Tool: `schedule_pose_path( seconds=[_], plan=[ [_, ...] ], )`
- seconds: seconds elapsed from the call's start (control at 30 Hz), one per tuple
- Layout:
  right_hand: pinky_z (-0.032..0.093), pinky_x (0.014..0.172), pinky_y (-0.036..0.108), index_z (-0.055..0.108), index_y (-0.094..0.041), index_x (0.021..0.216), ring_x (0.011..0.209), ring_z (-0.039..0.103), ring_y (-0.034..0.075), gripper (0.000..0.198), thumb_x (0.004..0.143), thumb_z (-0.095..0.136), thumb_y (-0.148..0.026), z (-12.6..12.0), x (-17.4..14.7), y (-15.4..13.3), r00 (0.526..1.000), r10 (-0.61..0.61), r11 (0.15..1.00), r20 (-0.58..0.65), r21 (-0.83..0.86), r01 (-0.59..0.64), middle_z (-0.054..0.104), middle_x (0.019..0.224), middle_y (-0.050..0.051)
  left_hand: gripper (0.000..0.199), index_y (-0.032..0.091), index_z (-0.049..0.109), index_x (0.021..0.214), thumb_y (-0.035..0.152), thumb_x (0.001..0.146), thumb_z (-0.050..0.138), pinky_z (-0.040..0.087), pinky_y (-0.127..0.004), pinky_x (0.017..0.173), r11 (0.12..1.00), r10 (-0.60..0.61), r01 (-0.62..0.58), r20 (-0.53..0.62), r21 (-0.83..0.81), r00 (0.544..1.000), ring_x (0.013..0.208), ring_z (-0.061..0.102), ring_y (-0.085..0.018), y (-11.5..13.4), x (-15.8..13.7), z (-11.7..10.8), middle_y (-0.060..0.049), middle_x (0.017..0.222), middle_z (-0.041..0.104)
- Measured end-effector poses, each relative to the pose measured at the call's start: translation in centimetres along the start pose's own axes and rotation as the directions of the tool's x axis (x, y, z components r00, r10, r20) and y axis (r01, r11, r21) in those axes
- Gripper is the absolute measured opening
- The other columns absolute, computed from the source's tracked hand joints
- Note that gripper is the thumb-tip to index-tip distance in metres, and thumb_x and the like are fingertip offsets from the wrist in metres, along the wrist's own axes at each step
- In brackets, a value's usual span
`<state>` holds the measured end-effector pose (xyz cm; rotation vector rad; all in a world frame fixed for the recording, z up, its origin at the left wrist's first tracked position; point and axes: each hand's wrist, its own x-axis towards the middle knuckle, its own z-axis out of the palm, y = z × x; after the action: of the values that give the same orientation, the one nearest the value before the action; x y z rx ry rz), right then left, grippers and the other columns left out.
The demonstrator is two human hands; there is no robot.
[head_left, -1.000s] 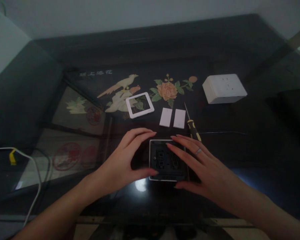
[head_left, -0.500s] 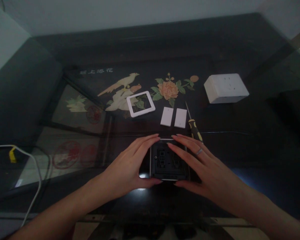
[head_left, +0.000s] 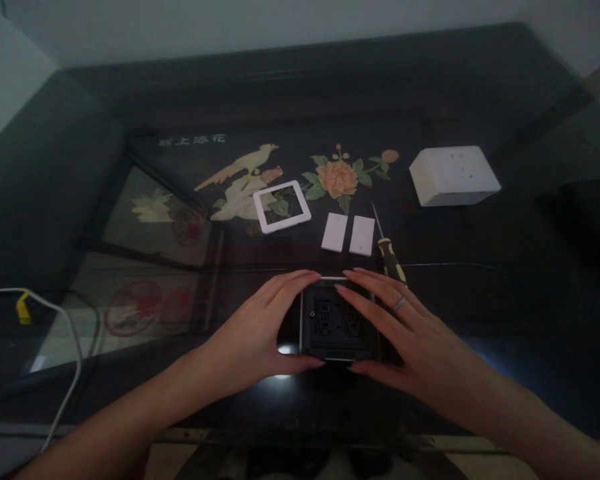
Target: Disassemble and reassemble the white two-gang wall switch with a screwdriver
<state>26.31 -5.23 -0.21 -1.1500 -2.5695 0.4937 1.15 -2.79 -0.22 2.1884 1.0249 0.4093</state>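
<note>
Between my two hands, near the table's front edge, is a black wall switch base (head_left: 337, 337) with a light rim and a screw at its left side. My left hand (head_left: 267, 327) grips its left part, fingertips on the far edge and thumb on the near edge. From the other side my right hand (head_left: 397, 327), with a ring on one finger, holds it the same way and covers its right part. Just beyond lie two white rocker plates (head_left: 335, 232) side by side. A screwdriver (head_left: 391, 261) with a black and yellow handle rests right of them, close to my right fingers.
A white square frame (head_left: 264, 226) lies on the dark glossy table (head_left: 300, 93), left of the plates. Toward the back right stands a white box-shaped socket (head_left: 457, 177). A white cable (head_left: 75, 340) with a yellow tag (head_left: 24, 309) hangs at the left.
The view has shifted very slightly. Both hands keep the same hold on the switch base, and nothing on the table has visibly moved.
</note>
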Motion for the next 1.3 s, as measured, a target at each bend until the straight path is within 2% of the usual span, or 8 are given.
schedule_pose_path(
  seconds=[0.2,0.47,0.63,0.8,0.87,0.97,1.07,1.3],
  plan=[
    [0.049,0.107,0.054,0.041,-0.008,0.142,0.136,0.046,0.035,0.078,0.078,0.078,-0.034,-0.3,0.1,-0.1,1.000,-0.005,1.000,0.000,-0.018,0.005,0.050,0.145,0.022,0.091,0.024,0.037,0.139,0.024,0.064,0.088,0.046,-0.050,0.111,0.991,-0.080,0.079,-0.002,-0.109,0.997,0.132,0.052,-0.029,0.0,0.1,0.0,-0.014,0.143,0.052],
    [0.047,0.108,0.055,0.041,-0.009,0.143,0.137,0.045,0.034,0.075,0.081,0.075,-0.034,-0.2,0.1,-0.1,1.000,0.005,1.000,0.006,-0.007,-0.005,0.049,0.146,0.021,0.090,0.027,0.037,0.139,0.021,0.065,0.088,0.043,-0.050,0.113,0.975,-0.110,0.111,0.013,-0.195,0.994,0.132,0.050,-0.028,0.0,0.0,0.1,-0.010,0.143,0.050],
    [0.048,0.107,0.054,0.042,-0.007,0.141,0.135,0.047,0.035,0.079,0.076,0.080,-0.031,-0.2,0.2,-0.1,1.000,0.006,1.000,-0.009,-0.009,-0.006,0.050,0.145,0.022,0.090,0.028,0.038,0.139,0.021,0.064,0.088,0.041,-0.050,0.114,0.970,-0.125,0.126,0.019,-0.208,0.992,0.133,0.049,-0.029,0.1,0.1,0.0,-0.010,0.143,0.049],
    [0.045,0.110,0.054,0.040,-0.009,0.143,0.137,0.044,0.035,0.083,0.075,0.081,-0.036,-0.1,0.1,0.1,1.000,0.005,1.000,0.005,0.012,-0.005,0.048,0.147,0.022,0.098,0.028,0.032,0.144,0.027,0.064,0.089,0.038,-0.051,0.116,0.961,-0.156,0.175,0.099,-0.216,0.983,0.137,0.044,-0.030,0.2,0.1,-0.5,-0.011,0.148,0.043],
    [0.044,0.111,0.054,0.038,-0.011,0.145,0.140,0.041,0.034,0.087,0.074,0.081,-0.036,-0.2,0.0,0.1,1.000,0.020,0.999,0.018,0.033,-0.020,0.045,0.149,0.021,0.102,0.028,0.028,0.147,0.030,0.064,0.089,0.036,-0.051,0.117,0.958,-0.146,0.171,0.121,-0.229,0.982,0.139,0.041,-0.030,0.2,0.0,-0.7,-0.012,0.151,0.039],
    [0.041,0.112,0.053,0.035,-0.014,0.147,0.143,0.038,0.033,0.089,0.074,0.081,-0.037,-0.4,-0.2,0.1,0.998,0.045,0.996,0.037,0.070,-0.047,0.041,0.153,0.020,0.094,0.028,0.029,0.147,0.026,0.071,0.083,0.036,-0.048,0.118,0.959,-0.130,0.154,0.113,-0.237,0.985,0.140,0.042,-0.028,0.1,0.0,-0.8,-0.010,0.151,0.040],
    [0.039,0.114,0.051,0.033,-0.016,0.148,0.145,0.035,0.030,0.085,0.079,0.078,-0.035,-0.7,-0.3,0.1,0.997,0.056,0.992,0.061,0.106,-0.063,0.038,0.155,0.018,0.085,0.026,0.032,0.145,0.025,0.074,0.080,0.038,-0.046,0.117,0.963,-0.108,0.127,0.089,-0.238,0.990,0.137,0.045,-0.027,0.0,0.1,-0.7,-0.010,0.148,0.043],
    [0.035,0.118,0.046,0.037,-0.017,0.148,0.145,0.036,0.025,0.074,0.083,0.071,-0.021,-1.2,-0.4,0.0,0.994,0.082,0.979,0.068,0.181,-0.093,0.041,0.155,0.013,0.082,0.021,0.034,0.143,0.024,0.073,0.077,0.038,-0.047,0.116,0.978,-0.084,0.097,0.074,-0.183,0.994,0.135,0.045,-0.028,-0.3,0.4,-0.4,-0.013,0.145,0.045]
  ],
)
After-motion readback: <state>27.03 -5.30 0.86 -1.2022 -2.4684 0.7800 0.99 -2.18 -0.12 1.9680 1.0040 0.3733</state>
